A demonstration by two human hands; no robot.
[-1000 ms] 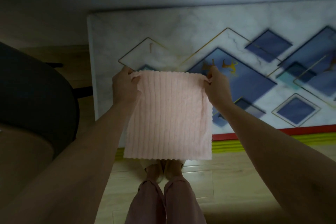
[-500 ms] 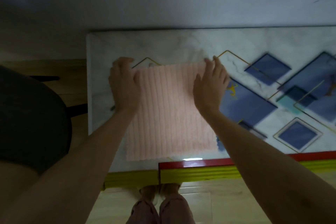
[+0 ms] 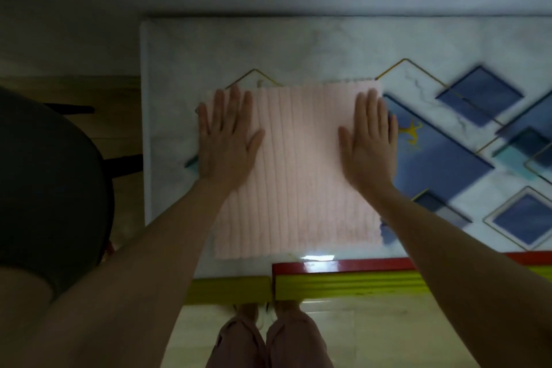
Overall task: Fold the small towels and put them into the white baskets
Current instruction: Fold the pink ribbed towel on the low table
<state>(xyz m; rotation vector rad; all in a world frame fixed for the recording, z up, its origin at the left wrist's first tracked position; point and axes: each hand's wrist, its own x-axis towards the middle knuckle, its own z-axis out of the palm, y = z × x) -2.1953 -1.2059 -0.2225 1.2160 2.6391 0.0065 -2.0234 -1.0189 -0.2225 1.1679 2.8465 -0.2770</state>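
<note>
Towel (image 3: 298,164): one pink ribbed towel lies spread flat on the desk (image 3: 298,48), near its front left part, and no fold is made in it. Two hands press on it with palms down. The left hand (image 3: 228,140) lies on the left edge of the towel, fingers straight and a little apart, so its grip is open and holds nothing. The right hand (image 3: 369,140) lies on the right edge in the same way, fingers straight and close together, thumb out to the inside. Both forearms reach in from below. The desk has a marble look with several blue diamond shapes on the right. One red and yellow strip (image 3: 343,278) runs along its front edge. One dark chair (image 3: 44,176) stands at the left.
</note>
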